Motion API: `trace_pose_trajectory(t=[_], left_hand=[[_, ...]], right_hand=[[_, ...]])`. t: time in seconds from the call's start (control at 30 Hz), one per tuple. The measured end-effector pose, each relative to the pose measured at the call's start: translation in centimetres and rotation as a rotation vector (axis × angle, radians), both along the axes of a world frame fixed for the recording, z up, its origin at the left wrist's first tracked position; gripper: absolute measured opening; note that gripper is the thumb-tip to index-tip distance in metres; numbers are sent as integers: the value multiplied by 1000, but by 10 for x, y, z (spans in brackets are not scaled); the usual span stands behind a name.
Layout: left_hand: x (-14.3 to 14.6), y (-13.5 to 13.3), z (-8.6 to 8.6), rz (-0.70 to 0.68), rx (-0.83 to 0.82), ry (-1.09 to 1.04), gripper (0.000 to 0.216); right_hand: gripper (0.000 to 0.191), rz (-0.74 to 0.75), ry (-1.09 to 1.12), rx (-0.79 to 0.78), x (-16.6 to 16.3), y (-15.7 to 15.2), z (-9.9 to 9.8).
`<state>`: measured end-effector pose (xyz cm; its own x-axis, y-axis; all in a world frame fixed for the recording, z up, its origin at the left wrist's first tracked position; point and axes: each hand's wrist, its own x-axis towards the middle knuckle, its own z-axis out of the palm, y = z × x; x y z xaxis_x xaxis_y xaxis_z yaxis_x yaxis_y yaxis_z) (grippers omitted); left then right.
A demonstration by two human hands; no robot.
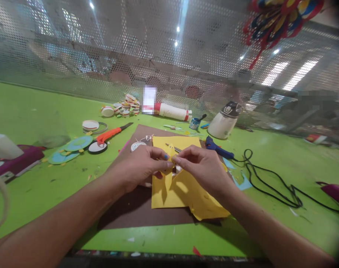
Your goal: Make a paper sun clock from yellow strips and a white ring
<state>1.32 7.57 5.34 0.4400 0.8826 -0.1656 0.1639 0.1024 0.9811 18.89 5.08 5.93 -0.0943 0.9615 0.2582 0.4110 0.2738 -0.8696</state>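
The left hand [143, 165] and right hand [205, 169] pinch a small yellow paper piece [171, 151] between meeting fingers [161, 155]. It is held just above yellow sheets [183, 191] on a brown board [136, 210], near the worktop's [32, 111] front edge.

The left forearm [74, 212] reaches in from the near left and the right forearm [269, 230] from the near right, converging toward the middle. The left hand [143, 163] lies back upward, thumb and forefinger pinched together at its right end. The right hand [202, 167] is knuckles up, its fingertips [178, 160] closed in a pinch that meets the left hand's fingertips. Both hands are held just above the surface.
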Motion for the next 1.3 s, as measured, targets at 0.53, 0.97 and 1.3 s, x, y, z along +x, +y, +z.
trace_pose_trajectory(t=[0.53, 0.97, 1.3], left_hand=[[2, -2, 4, -26, -112, -223, 18], [3, -5, 6, -7, -161, -202, 21], [3, -5, 5, -18, -142, -150, 19]], right_hand=[[14, 42, 213, -110, 4, 0, 0], [13, 5, 221, -54, 3, 0, -5], [13, 27, 55, 73, 3, -4, -2]])
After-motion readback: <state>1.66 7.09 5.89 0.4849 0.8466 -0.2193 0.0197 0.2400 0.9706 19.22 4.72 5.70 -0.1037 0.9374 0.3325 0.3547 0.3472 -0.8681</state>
